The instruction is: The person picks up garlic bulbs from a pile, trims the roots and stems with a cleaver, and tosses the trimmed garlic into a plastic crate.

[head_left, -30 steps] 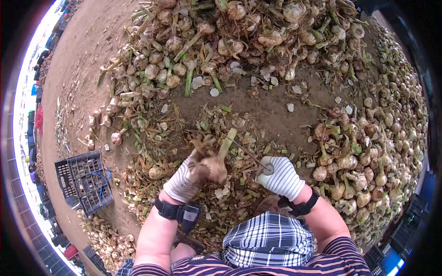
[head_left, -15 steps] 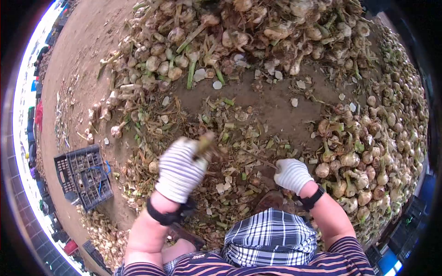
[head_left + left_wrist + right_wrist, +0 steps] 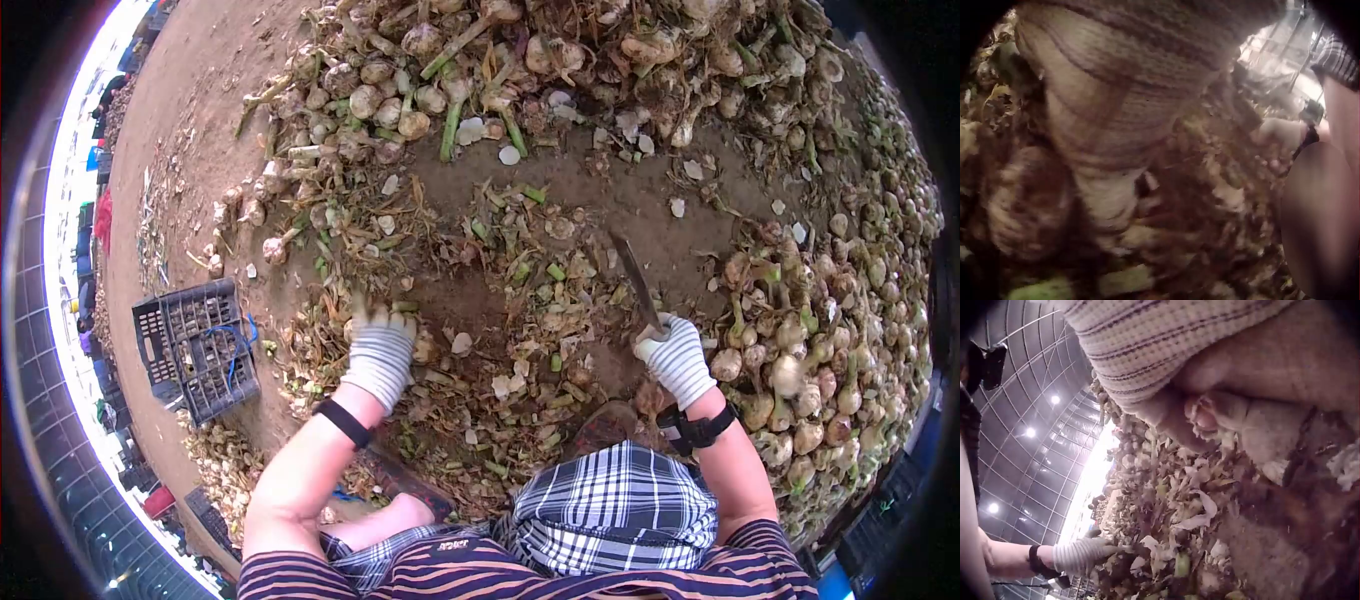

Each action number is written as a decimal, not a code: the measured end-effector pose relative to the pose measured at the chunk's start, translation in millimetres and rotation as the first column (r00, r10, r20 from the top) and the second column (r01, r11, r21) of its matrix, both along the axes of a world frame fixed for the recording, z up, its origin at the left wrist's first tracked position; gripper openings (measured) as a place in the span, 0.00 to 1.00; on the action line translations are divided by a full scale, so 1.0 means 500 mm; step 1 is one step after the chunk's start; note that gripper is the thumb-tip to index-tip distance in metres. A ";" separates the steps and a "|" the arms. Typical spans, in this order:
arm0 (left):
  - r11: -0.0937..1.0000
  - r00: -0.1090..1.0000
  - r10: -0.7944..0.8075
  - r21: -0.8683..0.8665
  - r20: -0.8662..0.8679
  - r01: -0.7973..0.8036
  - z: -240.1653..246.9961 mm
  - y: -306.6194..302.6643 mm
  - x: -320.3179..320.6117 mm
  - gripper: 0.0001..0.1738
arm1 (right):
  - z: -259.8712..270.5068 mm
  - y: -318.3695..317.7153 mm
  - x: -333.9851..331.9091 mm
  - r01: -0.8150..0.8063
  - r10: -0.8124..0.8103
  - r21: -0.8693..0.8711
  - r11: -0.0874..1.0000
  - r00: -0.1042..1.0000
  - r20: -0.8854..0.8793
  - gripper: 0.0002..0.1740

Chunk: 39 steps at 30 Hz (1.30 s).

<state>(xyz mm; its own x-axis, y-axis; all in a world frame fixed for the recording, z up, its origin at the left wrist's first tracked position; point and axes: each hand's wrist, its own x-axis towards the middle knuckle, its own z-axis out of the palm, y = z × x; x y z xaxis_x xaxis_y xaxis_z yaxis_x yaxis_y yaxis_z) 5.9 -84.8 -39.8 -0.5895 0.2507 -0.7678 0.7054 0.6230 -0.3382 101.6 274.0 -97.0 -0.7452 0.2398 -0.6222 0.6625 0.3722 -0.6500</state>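
My left hand (image 3: 380, 355), in a striped white glove, reaches down to the scattered trimmings with fingers extended. In the left wrist view a brownish bulb (image 3: 1029, 206) lies beside the gloved fingers (image 3: 1110, 200), blurred by motion. My right hand (image 3: 675, 360), gloved alike, grips a knife (image 3: 635, 275) whose long, dark blade points away over the soil. From the right wrist view, a bare fingertip (image 3: 1205, 417) pokes through the right glove. A blurred garlic bulb (image 3: 788, 376) appears over the right-hand garlic heap (image 3: 800, 330).
A large heap of untrimmed garlic (image 3: 560, 60) with stalks spreads ahead. Leaves and cut stalks (image 3: 530, 320) litter the ground between the hands. On the left sits a black plastic crate (image 3: 195, 350) with a blue cord. A plaid cloth (image 3: 610, 510) covers the lap.
The garlic with a stalk held in the left hand one second ago has left it, and that hand has moved down to the litter. The knife has swung away from the left hand, blade forward.
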 end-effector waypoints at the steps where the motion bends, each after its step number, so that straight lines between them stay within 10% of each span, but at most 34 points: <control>1: 0.997 0.997 0.070 0.025 0.039 -0.071 0.041 0.015 -0.022 0.42 | -0.013 -0.001 0.005 -0.021 0.021 -0.010 1.000 0.999 -0.031 0.08; 5: 0.914 0.940 0.341 0.229 0.022 -0.336 0.055 0.034 -0.064 0.40 | 0.057 -0.032 -0.027 -0.213 0.218 0.070 0.975 0.973 -0.071 0.07; 7: 0.068 0.506 0.663 0.629 0.551 -0.774 0.041 0.046 -0.050 0.43 | 0.132 -0.055 -0.055 -0.410 0.450 0.249 0.878 0.883 -0.135 0.08; 8: -0.287 0.407 0.485 0.581 0.774 -0.762 0.044 0.069 -0.031 0.36 | 0.164 -0.066 -0.072 -0.506 0.562 0.314 0.803 0.818 -0.122 0.09; 9: -0.617 -0.013 0.239 0.142 0.971 -0.774 0.006 0.078 -0.030 0.28 | 0.187 -0.077 -0.085 -0.591 0.666 0.378 0.713 0.739 -0.100 0.09; 11: -0.654 0.218 -0.413 -0.121 0.884 -0.746 0.039 0.145 -0.005 0.28 | 0.195 -0.090 -0.089 -0.606 0.716 0.412 0.680 0.670 -0.196 0.10; 12: -0.627 -0.214 -0.232 -0.314 0.949 -0.713 0.044 0.148 -0.035 0.28 | 0.193 -0.090 -0.087 -0.597 0.711 0.414 0.687 0.669 -0.216 0.09; 13: -0.625 -0.212 -0.236 -0.315 0.948 -0.714 0.059 0.155 -0.033 0.28 | 0.195 -0.090 -0.088 -0.596 0.712 0.417 0.686 0.669 -0.214 0.09; 15: -0.377 0.382 0.247 0.451 0.891 -0.809 0.109 0.178 -0.020 0.29 | 0.203 -0.093 -0.090 -0.594 0.712 0.432 0.679 0.677 -0.189 0.09; 17: -0.478 0.330 0.222 0.398 0.917 -0.783 0.057 0.169 -0.009 0.29 | 0.207 -0.097 -0.094 -0.611 0.728 0.423 0.669 0.654 -0.208 0.08; 18: -0.678 -0.176 -0.114 -0.207 0.978 -0.706 0.046 0.166 -0.016 0.28 | 0.209 -0.099 -0.096 -0.625 0.741 0.417 0.660 0.632 -0.226 0.08; 19: -0.619 -0.542 -0.501 -0.717 0.675 -0.322 0.038 0.165 -0.023 0.27 | 0.211 -0.103 -0.099 -0.624 0.740 0.417 0.661 0.634 -0.224 0.08; 20: -0.335 -0.529 -0.728 -0.899 0.436 -0.280 0.031 0.173 -0.022 0.27 | 0.212 -0.106 -0.102 -0.635 0.752 0.416 0.651 0.614 -0.239 0.08; 21: -0.334 -0.530 -0.728 -0.900 0.435 -0.280 0.018 0.171 -0.011 0.27 | 0.215 -0.110 -0.105 -0.647 0.764 0.415 0.640 0.594 -0.253 0.08; 24: -0.769 -0.407 -0.339 -0.499 0.848 -0.400 0.038 0.201 0.017 0.25 | 0.214 -0.121 -0.105 -0.656 0.761 0.386 0.648 0.575 -0.301 0.09; 27: -0.502 -0.486 -0.666 -0.822 0.566 -0.269 0.022 0.185 0.023 0.24 | 0.180 -0.127 -0.093 -0.629 0.736 0.381 0.677 0.582 -0.346 0.11; 31: -0.710 -0.455 -0.408 -0.589 0.791 -0.387 0.045 0.183 0.051 0.28 | 0.169 -0.113 -0.099 -0.636 0.727 0.394 0.664 0.673 -0.139 0.10; 32: -0.591 0.159 -0.035 0.108 0.987 -0.800 0.092 0.175 0.053 0.34 | 0.171 -0.106 -0.108 -0.666 0.698 0.400 0.629 0.711 0.086 0.10; 33: -0.193 0.796 0.090 0.795 0.598 -0.575 0.137 0.174 0.043 0.41 | 0.125 -0.061 -0.111 -0.643 0.632 0.390 0.659 0.755 0.175 0.11; 35: -0.162 0.876 0.068 0.872 0.478 -0.463 0.157 0.177 0.031 0.50 | 0.091 -0.016 -0.091 -0.590 0.549 0.458 0.665 0.802 0.236 0.12; 37: -0.283 0.557 0.433 0.693 0.709 -0.663 0.123 0.171 0.001 0.49 | 0.095 -0.008 -0.082 -0.418 0.455 0.528 0.739 0.888 0.066 0.10; 38: -0.042 0.868 0.403 0.954 0.289 -0.298 0.089 0.143 -0.031 0.50 | 0.104 -0.008 -0.085 -0.345 0.426 0.519 0.782 0.904 -0.040 0.09; 39: 0.150 0.886 0.445 0.964 0.134 -0.221 0.096 0.129 -0.042 0.53 | 0.111 -0.010 -0.076 -0.281 0.391 0.496 0.822 0.911 -0.133 0.07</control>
<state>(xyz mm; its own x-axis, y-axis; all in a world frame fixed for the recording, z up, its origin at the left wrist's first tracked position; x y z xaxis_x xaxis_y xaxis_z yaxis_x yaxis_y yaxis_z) -15.2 -20.0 8.4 -0.8912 0.4534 -0.0149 0.3486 0.7055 0.6171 63.7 268.7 -41.4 -0.9347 0.1634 -0.3156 0.3016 0.8346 -0.4610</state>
